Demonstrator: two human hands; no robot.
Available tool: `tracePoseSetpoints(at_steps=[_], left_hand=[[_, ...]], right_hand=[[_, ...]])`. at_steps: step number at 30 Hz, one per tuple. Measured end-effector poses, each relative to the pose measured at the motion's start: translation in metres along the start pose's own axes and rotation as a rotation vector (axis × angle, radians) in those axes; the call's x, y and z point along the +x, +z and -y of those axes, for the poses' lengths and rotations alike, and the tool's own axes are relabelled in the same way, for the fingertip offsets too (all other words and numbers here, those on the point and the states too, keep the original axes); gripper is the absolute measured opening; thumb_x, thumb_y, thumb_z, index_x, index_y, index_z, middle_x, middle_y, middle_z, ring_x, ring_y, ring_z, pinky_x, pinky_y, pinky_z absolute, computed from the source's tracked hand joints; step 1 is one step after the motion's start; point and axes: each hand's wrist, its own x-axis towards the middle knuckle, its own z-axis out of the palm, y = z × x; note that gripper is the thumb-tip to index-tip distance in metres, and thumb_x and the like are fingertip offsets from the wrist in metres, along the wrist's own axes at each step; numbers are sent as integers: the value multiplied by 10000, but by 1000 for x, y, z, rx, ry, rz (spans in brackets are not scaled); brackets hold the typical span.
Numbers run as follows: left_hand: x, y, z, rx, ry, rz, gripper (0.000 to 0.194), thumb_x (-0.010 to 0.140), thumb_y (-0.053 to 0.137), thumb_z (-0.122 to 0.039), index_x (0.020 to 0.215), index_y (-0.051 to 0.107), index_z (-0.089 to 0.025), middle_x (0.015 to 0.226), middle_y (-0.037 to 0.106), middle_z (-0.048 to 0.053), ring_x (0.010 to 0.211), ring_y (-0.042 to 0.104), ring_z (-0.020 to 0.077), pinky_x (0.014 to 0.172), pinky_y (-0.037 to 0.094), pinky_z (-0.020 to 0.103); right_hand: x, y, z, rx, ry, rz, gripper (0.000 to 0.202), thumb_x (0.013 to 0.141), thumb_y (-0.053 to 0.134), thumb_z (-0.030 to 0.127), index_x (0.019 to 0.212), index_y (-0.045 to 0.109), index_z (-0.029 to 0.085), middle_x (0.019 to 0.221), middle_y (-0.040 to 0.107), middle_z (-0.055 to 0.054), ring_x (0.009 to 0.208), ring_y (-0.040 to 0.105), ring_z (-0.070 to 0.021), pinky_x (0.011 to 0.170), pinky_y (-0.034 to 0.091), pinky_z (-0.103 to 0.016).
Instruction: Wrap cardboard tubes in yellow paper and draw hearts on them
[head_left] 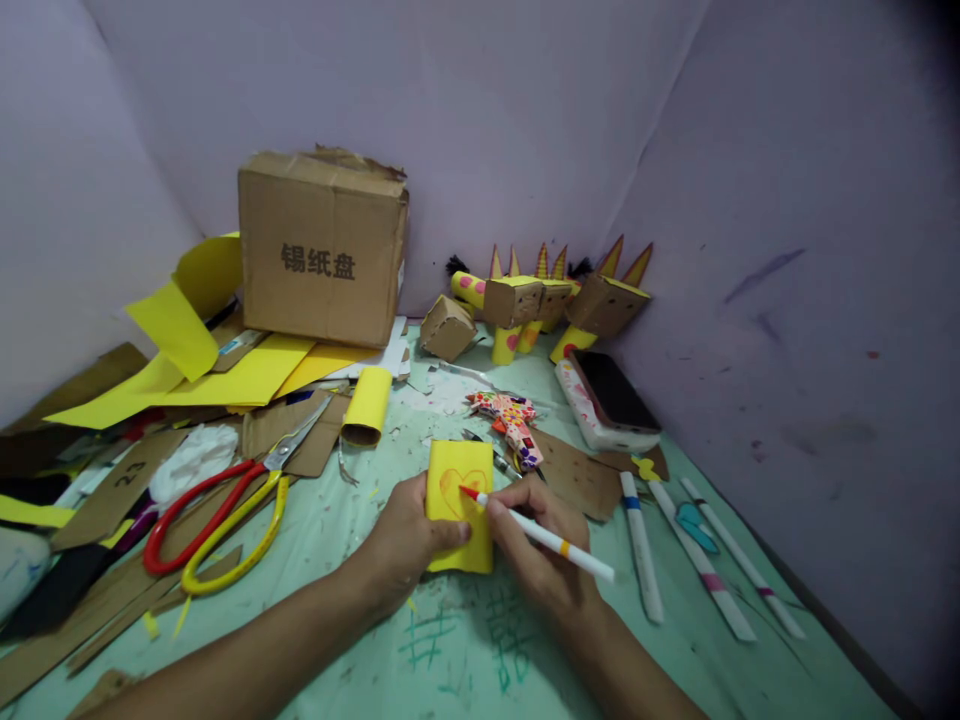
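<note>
My left hand (405, 535) grips a yellow paper-covered tube (476, 555) from its left side, thumb across the front. An orange heart outline (452, 490) with some colouring inside shows on the tube's face. My right hand (546, 540) pinches a white marker pen (555, 543) with an orange band. The marker's red-orange tip meets or nearly meets the heart; exact contact is hard to tell. Just behind the tube lie a colourful patterned piece (514, 420) and a dark slim tool (504, 462), partly hidden.
Large scissors (259, 480) lie left among cardboard scraps and yellow paper (217, 372). A cardboard box (322, 250) and another yellow tube (367, 400) stand behind. Horned cardboard figures (551, 300) line the back. Right are a phone (615, 385) and several markers (709, 565).
</note>
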Motion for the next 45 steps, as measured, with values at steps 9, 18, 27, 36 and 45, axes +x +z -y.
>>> tracePoseSetpoints(at_steps=[9,18,27,36,45], left_hand=[[1,1,-1,29,13,-21,407,502,697,-85,894,588,-90,767,698,71,685,629,208,619,498,294],[2,0,0,-19,2,-16,411,499,722,-84,890,597,-95,776,702,75,696,641,220,624,508,301],[0,2,-2,-15,1,-27,422,485,720,-83,885,585,-91,781,704,86,699,643,225,615,508,299],[1,2,-1,-12,-20,-55,431,469,693,-90,888,594,-87,763,710,81,663,640,212,594,505,291],[0,1,-2,2,-4,-38,411,484,661,-89,891,602,-93,732,709,64,632,635,195,580,498,277]], right_hand=[[-2,1,-1,-14,-88,10,148,807,554,281,710,600,179,575,616,2,479,546,-117,442,394,-204],[1,-2,-8,1,-388,72,76,765,594,137,824,636,158,692,655,-41,588,614,-140,542,459,-230],[4,-9,-4,-17,-494,107,103,751,565,86,783,650,133,646,628,-63,561,588,-156,525,438,-261],[5,-13,1,-70,-474,38,94,732,569,84,717,649,130,585,613,-49,500,567,-137,487,406,-241],[7,-14,-1,-93,-468,-48,89,732,580,91,720,651,143,590,626,-50,502,584,-138,473,430,-234]])
